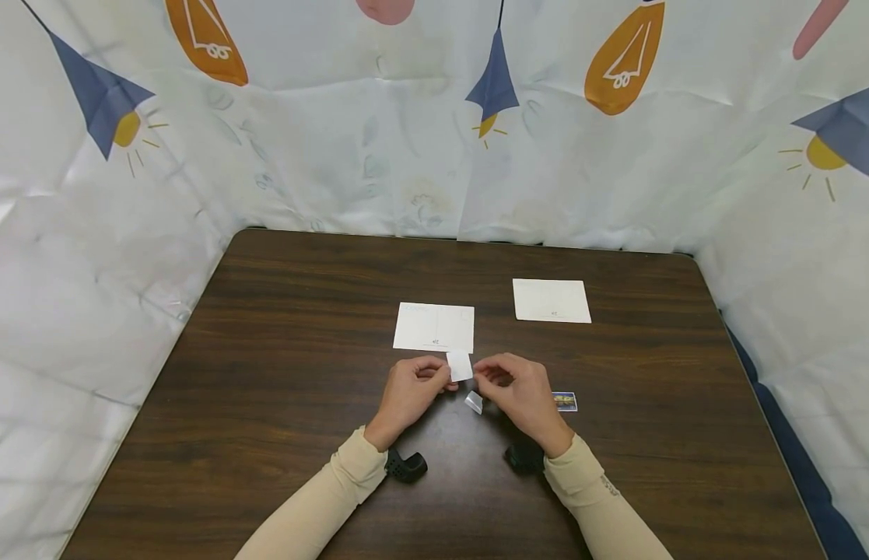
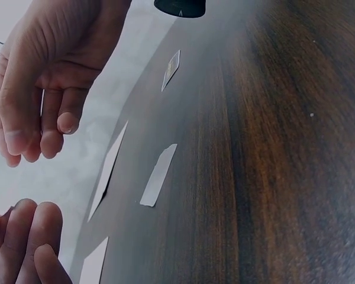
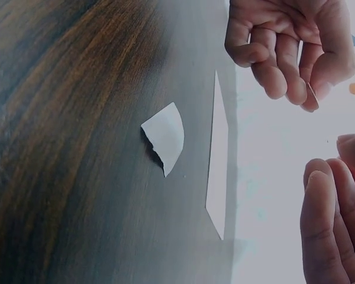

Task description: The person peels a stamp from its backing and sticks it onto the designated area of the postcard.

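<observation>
A left hand [image 1: 415, 389] pinches a small white paper [image 1: 459, 367] above the table [image 1: 301, 435], just in front of a white card [image 1: 434, 327].
The right hand [image 1: 518, 393] has bent fingers close to the paper's other edge; I cannot tell if they grip it. In the left wrist view, the left hand is cut off by the frame. The right hand partly hides a small colourful piece [image 1: 565, 401], and its print is too small to read. A torn scrap [image 3: 167, 137] lies below the hands.
</observation>
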`<state>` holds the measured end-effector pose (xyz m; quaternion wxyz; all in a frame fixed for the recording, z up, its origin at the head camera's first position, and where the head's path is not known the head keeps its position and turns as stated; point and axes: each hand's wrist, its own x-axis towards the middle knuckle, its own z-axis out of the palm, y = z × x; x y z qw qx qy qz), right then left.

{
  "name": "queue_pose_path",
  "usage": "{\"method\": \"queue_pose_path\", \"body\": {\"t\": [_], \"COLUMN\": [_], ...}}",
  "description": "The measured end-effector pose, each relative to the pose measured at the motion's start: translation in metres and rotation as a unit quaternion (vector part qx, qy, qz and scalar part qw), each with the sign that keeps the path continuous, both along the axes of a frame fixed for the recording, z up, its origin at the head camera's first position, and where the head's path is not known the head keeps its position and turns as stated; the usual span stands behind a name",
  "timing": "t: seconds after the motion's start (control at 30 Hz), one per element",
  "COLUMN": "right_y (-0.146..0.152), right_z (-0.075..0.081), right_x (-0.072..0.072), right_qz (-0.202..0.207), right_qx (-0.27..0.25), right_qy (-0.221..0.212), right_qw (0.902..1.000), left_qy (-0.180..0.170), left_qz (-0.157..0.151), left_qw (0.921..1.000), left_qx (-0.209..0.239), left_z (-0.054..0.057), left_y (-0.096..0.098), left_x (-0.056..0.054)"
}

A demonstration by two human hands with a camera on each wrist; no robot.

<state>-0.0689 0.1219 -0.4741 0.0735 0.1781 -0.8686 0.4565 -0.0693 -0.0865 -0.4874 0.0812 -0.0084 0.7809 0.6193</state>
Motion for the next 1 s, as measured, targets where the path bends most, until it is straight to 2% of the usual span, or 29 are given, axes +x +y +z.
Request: {"method": "queue_pose_path", "body": {"t": [0.23,0.6,1.0], "right_y": [-0.002,-0.003,-0.0056], "right_z": [-0.001,0.0,0.0007], "right_x": [-0.0007,-0.0005,0.0005], "right_qz": [-0.007,-0.024,-0.01], "right_qx": [-0.012,-0.035,-0.04], "right_qy": [0.003,-0.026,-0.002], "right_qw": [0.9999,0.9988,0.9991], "left_qy": [0.003,0.001,0.011], "left_qz": [-0.002,-0.003,0.005], "left_qw": [1.0,1.0,0.9999], "left_qx": [-0.004,0.004,-0.008], "left_z": [0.0003,0.0005,0.0022], "left_y": [0.0002,0.0006,0.003], "left_x": [0.0002,0.0002,0.0008]}}
